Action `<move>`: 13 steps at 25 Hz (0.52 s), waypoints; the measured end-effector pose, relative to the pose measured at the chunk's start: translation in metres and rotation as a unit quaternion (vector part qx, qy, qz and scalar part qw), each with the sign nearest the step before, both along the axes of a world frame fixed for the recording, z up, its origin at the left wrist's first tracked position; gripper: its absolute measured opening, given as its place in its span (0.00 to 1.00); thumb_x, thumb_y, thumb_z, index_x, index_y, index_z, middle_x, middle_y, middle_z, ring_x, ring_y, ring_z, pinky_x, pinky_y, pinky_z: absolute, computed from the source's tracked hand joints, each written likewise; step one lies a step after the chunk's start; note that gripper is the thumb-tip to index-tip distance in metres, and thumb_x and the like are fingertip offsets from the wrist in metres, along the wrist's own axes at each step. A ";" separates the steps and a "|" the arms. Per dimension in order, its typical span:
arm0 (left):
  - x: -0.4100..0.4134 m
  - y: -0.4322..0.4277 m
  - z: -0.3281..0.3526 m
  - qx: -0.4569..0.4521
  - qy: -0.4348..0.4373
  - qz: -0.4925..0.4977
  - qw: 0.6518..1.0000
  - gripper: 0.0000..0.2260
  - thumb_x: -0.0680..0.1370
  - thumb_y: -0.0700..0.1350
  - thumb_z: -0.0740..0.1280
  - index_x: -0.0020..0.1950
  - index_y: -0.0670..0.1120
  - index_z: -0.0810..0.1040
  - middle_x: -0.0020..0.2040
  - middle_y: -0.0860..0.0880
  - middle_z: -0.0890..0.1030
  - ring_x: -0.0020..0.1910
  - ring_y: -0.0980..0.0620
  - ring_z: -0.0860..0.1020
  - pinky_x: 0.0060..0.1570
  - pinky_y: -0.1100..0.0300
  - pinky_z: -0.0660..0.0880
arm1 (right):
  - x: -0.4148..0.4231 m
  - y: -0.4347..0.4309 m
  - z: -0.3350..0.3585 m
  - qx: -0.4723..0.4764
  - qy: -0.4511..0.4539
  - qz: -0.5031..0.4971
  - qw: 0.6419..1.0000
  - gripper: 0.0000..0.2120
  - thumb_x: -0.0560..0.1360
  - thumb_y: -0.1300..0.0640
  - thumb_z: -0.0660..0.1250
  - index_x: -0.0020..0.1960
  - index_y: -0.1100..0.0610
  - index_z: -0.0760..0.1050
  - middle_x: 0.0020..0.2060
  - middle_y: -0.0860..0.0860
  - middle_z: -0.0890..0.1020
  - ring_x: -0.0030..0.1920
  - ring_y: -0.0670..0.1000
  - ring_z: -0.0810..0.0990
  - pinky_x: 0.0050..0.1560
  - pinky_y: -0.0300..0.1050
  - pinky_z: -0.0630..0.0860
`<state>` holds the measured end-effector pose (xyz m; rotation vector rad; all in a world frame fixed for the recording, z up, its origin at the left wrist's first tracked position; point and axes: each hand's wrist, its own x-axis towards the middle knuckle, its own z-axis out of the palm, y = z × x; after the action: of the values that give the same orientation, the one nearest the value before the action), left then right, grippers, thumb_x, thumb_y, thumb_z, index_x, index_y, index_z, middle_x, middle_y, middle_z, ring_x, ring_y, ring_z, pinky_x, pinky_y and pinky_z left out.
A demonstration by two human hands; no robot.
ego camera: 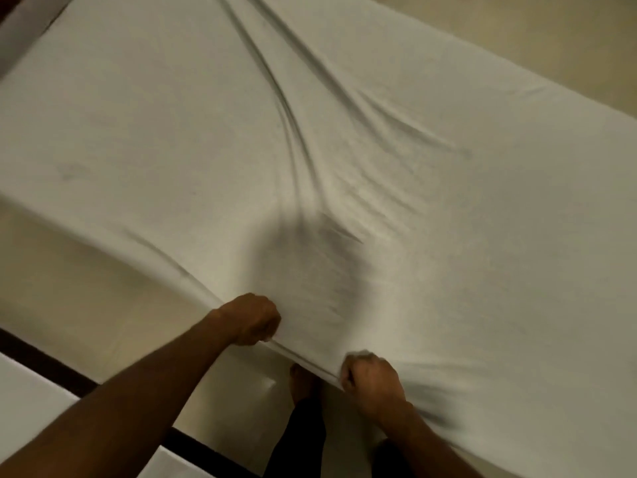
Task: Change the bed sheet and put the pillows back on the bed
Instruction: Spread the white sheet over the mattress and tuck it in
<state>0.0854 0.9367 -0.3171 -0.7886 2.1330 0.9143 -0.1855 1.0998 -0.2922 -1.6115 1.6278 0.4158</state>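
While the left hand [253, 320] and right hand [370, 377] each clench the near hem of the white sheet [172, 115], the cloth lies spread flat ahead, long creases running straight away from the fists, the right hand nearer the body.

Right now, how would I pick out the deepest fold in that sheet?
Start at the white sheet spread over the bed, whose near edge the left hand and right hand grip. From the shadow above them, the fold curves up toward the far edge. It is the longest, darkest line; the creases to its right are shorter and fainter.
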 end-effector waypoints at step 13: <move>0.128 -0.112 0.006 -0.114 -0.021 0.122 0.986 0.04 0.74 0.42 0.75 0.45 0.50 0.83 0.46 0.54 0.78 0.47 0.51 0.78 0.44 0.60 0.73 | 0.159 -0.095 -0.040 -0.128 -0.020 -0.024 0.991 0.04 0.76 0.61 0.72 0.48 0.53 0.79 0.44 0.50 0.81 0.43 0.52 0.79 0.36 0.45 0.71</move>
<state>0.2134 0.8251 -0.3110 -1.1951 2.1613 0.7745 -0.0269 1.0048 -0.3318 -1.7494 1.7408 0.1521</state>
